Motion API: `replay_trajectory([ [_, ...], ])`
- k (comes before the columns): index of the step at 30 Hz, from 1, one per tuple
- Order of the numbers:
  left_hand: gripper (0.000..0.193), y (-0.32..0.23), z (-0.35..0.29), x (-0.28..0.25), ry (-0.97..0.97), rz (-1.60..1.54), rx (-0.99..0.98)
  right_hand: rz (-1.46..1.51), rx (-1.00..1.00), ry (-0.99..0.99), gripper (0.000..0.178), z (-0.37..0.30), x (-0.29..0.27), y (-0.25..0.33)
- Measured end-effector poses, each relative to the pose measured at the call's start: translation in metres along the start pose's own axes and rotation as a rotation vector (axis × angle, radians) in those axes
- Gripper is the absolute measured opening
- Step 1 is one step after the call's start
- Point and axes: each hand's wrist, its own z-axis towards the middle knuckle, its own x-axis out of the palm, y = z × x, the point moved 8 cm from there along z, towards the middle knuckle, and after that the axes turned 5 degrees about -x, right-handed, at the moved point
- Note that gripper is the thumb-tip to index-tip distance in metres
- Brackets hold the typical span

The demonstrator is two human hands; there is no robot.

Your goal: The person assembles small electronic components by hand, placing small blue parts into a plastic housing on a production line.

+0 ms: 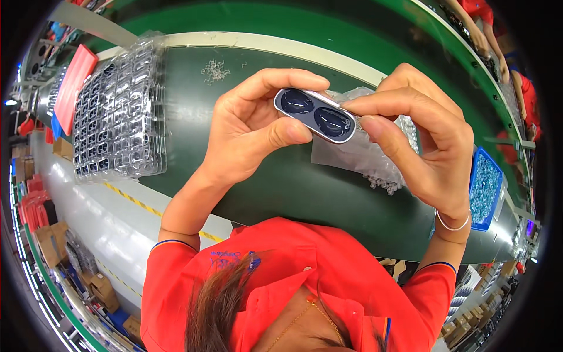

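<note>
My left hand [246, 126] is closed on a pill-shaped earbud charging case [306, 119], dark inside with a silver rim. Its thumb presses the near side while the fingers curl round the far side. Two glossy, dark oval hollows in the case face up. At the right end, the index fingertip of my right hand [431, 132] touches the silver far edge, its thumb bent in close beside it. Whatever lies between those two fingers is too small or hidden to make out. Beneath the hands, a clear plastic bag [337, 157] lies on the dark green table [258, 196].
Stacked clear trays with dark parts [120, 111] stand on the left, beside a pink slab [76, 88]. Small bent wire pieces [216, 71] lie farther back. Small clear parts [384, 183] spill near the bag. A blue bin [485, 188] sits right. Other workers' arms [472, 35] show across the line.
</note>
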Motion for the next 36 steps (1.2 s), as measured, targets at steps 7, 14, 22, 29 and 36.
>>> replay_trajectory([
  [7, 0.056, -0.008, 0.001, -0.006, -0.078, 0.265, 0.018, -0.131, -0.01, 0.06, 0.022, 0.004, 0.003, 0.005],
  [14, 0.047, -0.015, -0.004, 0.006, 0.093, 0.446, 0.118, 0.221, 0.267, 0.056, 0.016, -0.002, 0.009, -0.021],
  [22, 0.047, 0.008, -0.008, 0.007, 0.057, 0.273, 0.002, 0.418, 0.304, 0.131, 0.016, -0.007, 0.023, -0.044],
  [29, 0.047, 0.012, -0.009, 0.006, 0.074, 0.299, 0.012, 0.32, 0.23, 0.113, 0.018, -0.011, 0.024, -0.042],
  [36, 0.047, -0.001, -0.008, 0.008, 0.001, 0.403, 0.081, 0.26, 0.147, 0.116, 0.018, -0.008, 0.018, -0.034],
])
